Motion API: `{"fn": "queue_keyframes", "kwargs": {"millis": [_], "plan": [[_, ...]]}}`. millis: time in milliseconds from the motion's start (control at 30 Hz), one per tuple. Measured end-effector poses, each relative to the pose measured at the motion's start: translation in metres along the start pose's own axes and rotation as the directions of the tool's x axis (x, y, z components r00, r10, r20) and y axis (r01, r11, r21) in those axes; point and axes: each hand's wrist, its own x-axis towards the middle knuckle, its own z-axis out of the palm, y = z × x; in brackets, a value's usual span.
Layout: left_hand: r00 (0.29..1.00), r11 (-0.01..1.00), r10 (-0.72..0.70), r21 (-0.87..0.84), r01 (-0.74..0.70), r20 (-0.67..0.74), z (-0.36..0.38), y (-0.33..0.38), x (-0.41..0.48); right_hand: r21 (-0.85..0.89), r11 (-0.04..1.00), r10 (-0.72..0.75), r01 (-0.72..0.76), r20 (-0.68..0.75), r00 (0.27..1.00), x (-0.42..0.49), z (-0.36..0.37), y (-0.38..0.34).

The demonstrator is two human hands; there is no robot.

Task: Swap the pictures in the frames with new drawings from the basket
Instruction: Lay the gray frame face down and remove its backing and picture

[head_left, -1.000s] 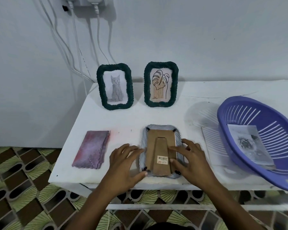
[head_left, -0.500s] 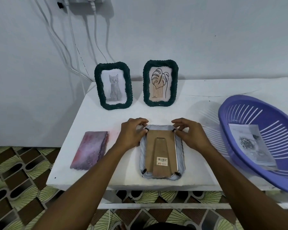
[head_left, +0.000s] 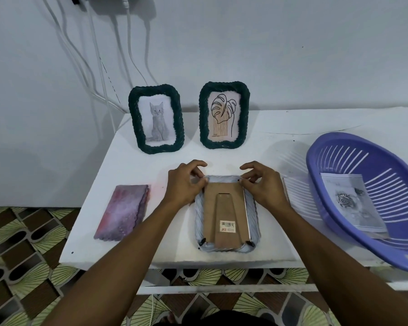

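Within the last second both hands had been moved from the near half of the face-down frame (head_left: 198,220) to its far edge. The left hand (head_left: 184,184) was set at the 11 o'clock corner and the right hand (head_left: 262,184) at the 1 o'clock corner. Each grip was closed in a pinch of thumb and curled fingertips on the frame's rim. A dark spot, probably a retaining tab, was seen beside the right thumb; its partner under the left fingers was hidden.

The shift is judged to mean that the far fastenings were being worked, so that the backing board (head_left: 224,203) could be freed. The board was not yet lifted and lay flat inside the rim. Two near tabs (head_left: 201,241) were seen at 7 and 5 o'clock.

The frame lay directly below both grips, on the near part of the surface (head_left: 132,165). At 3 o'clock, well apart, the basket (head_left: 363,149) held a drawing (head_left: 351,203). At 12 o'clock the cat frame (head_left: 133,118) and leaf frame (head_left: 244,114) stood upright. A pink sheet (head_left: 125,210) lay at 9 o'clock.
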Motion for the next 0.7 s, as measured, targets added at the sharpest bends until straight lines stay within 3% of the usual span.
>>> {"fn": "queue_keyframes", "kwargs": {"millis": [267, 433, 700], "plan": [[0.998, 0.999, -0.012, 0.031, 0.01, 0.057, -0.008, 0.001, -0.018, -0.02, 0.998, -0.053, 0.054, 0.064, 0.997, -0.019, -0.013, -0.006], [0.962, 0.984, 0.142, 0.07, -0.162, 0.231, -0.027, -0.006, -0.083, -0.139, 0.952, -0.246, 0.272, 0.176, 0.953, -0.076, -0.035, 0.003], [0.917, 0.935, 0.296, 0.114, -0.336, 0.269, -0.025, -0.004, -0.129, -0.172, 0.927, -0.27, 0.334, 0.312, 0.911, -0.122, -0.043, 0.002]]}}
